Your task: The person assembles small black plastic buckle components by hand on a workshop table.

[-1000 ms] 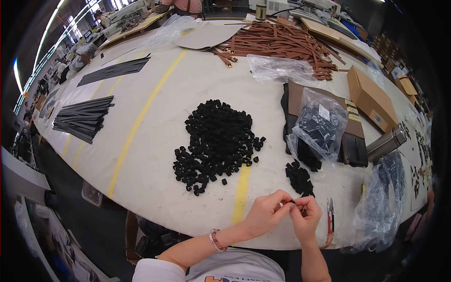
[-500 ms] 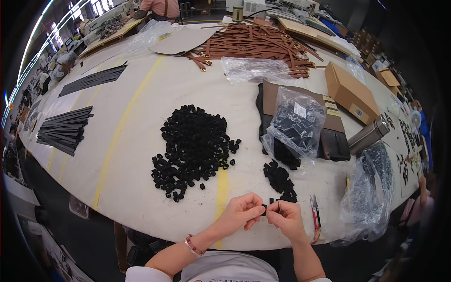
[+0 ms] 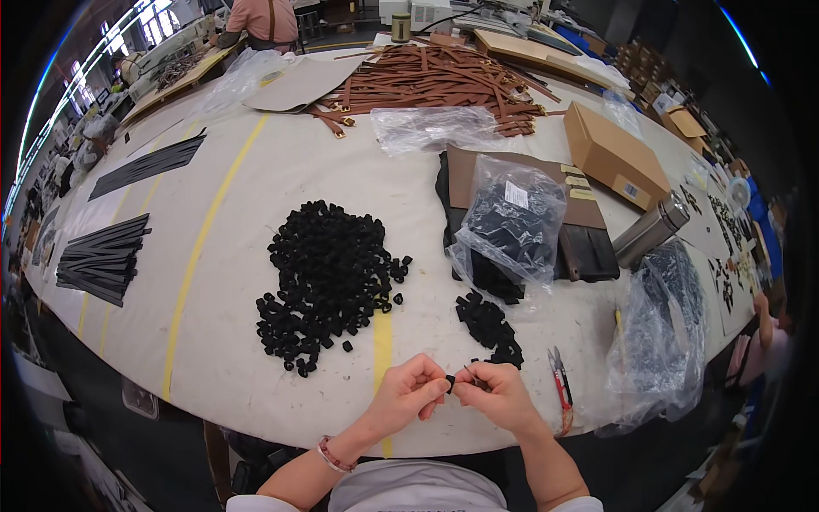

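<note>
Near the table's front edge, my left hand [image 3: 408, 394] pinches a small black piece [image 3: 450, 384] between thumb and fingertips. My right hand [image 3: 496, 398] meets it from the other side, its fingers also closed at the piece; a thin dark sliver shows above them, too small to identify. Beyond my left hand spreads a large pile of small black loop-like pieces [image 3: 328, 269]. A smaller heap of black pieces [image 3: 489, 328] lies just past my right hand. To the right of that hand rest thread snips [image 3: 561, 388] with red handles.
A clear bag [image 3: 512, 213] lies on brown and black sheets. Beside them stand a cardboard box [image 3: 616, 155] and a steel flask [image 3: 653, 229]. Brown buckled straps [image 3: 435, 85] are heaped at the back; dark strips [image 3: 104, 260] lie left. Crumpled plastic [image 3: 657, 341] covers the right front edge.
The whole view has shifted, so the table's contents appear further left. Both hands stay together at the small black piece, with the right fingers slightly repositioned.
</note>
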Demonstrator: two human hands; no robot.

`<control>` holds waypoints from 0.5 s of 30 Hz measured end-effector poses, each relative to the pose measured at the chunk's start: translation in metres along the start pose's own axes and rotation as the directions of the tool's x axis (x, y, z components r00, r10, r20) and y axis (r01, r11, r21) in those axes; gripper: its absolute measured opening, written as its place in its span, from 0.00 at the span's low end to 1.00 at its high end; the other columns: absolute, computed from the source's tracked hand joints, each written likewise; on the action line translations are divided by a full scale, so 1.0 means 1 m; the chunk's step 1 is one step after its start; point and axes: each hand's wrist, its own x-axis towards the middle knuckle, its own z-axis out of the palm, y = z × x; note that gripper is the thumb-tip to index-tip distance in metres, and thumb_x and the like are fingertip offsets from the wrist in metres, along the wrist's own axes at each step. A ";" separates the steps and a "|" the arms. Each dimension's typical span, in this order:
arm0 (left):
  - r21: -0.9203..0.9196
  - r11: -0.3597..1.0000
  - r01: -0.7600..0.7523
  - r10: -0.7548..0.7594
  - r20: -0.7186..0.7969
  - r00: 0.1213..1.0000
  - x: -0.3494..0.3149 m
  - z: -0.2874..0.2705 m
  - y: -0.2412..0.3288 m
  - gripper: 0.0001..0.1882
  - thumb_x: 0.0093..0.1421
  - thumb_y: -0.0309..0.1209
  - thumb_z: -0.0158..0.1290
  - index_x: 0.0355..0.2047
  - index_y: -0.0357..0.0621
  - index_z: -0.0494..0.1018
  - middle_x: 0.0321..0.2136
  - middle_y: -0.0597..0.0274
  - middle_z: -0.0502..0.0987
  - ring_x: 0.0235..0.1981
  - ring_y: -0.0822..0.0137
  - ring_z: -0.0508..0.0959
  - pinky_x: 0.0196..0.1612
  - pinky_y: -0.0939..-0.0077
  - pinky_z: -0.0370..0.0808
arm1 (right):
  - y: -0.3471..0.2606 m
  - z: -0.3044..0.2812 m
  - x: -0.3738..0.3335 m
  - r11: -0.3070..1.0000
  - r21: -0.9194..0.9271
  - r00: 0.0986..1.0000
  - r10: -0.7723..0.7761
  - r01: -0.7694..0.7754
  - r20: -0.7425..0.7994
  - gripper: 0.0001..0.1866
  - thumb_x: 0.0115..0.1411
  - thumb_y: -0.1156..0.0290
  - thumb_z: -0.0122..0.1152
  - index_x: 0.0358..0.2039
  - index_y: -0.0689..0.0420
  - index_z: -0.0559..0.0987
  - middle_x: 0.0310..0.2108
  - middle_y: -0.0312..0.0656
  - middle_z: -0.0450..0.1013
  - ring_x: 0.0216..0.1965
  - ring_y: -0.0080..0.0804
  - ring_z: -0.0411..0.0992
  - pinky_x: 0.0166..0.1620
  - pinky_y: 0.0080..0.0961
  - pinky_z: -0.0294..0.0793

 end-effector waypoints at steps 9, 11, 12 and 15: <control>0.399 0.902 -0.162 0.265 -0.218 0.939 -0.011 0.015 -0.011 0.05 0.52 0.23 0.49 0.23 0.36 0.66 0.13 0.65 0.69 0.12 0.80 0.67 0.14 0.85 0.62 | 0.001 0.019 0.001 0.850 -0.394 0.882 -0.441 0.351 -0.167 0.02 0.44 0.82 0.54 0.21 0.65 0.71 0.14 0.35 0.66 0.14 0.13 0.62 0.17 0.12 0.60; 0.638 0.733 -0.236 0.423 -0.156 0.893 -0.011 0.015 -0.012 0.05 0.51 0.23 0.50 0.22 0.36 0.66 0.12 0.65 0.68 0.12 0.80 0.67 0.13 0.84 0.61 | 0.004 0.019 0.001 0.803 -0.451 0.845 -0.506 0.389 -0.173 0.02 0.43 0.82 0.53 0.20 0.64 0.71 0.13 0.36 0.66 0.12 0.14 0.62 0.16 0.12 0.59; 0.737 0.576 -0.353 0.564 -0.046 0.825 -0.010 0.012 -0.012 0.05 0.50 0.22 0.51 0.23 0.36 0.66 0.11 0.65 0.67 0.11 0.80 0.66 0.12 0.83 0.61 | 0.006 0.020 0.002 0.792 -0.458 0.836 -0.522 0.403 -0.168 0.02 0.42 0.83 0.53 0.20 0.64 0.70 0.13 0.37 0.66 0.12 0.15 0.62 0.15 0.13 0.60; 0.742 0.544 -0.392 0.583 0.001 0.812 -0.013 0.009 -0.010 0.04 0.50 0.22 0.50 0.23 0.36 0.67 0.12 0.64 0.69 0.11 0.79 0.67 0.13 0.84 0.62 | 0.006 0.020 0.002 0.761 -0.486 0.818 -0.556 0.430 -0.148 0.03 0.41 0.83 0.53 0.19 0.64 0.70 0.13 0.39 0.66 0.11 0.17 0.63 0.15 0.13 0.60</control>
